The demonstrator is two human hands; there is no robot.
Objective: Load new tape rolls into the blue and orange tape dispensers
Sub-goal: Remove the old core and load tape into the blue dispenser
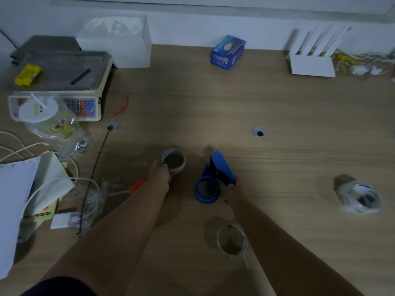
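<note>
Mid-bench (277,103), the left hand (159,175) grips a pale tape roll (174,161); the right hand (233,190) clasps the blue dispenser (210,182) just beside it; one clear roll (232,239) lies toward the front edge, a second clear roll (361,197) toward the right edge; bare wood stretches behind.

R hand (234,192) fingers prob. behind blue dispenser (222,167)

The blue plastic tape dispenser (222,169) at centre frame is coloured uniformly. The pale tape roll (178,167) left of it is rimmed with teal speckles. The brown wooden tabletop (277,114) is streaked with grain. The blue cardboard box (227,52), upper centre, is printed white.
</note>
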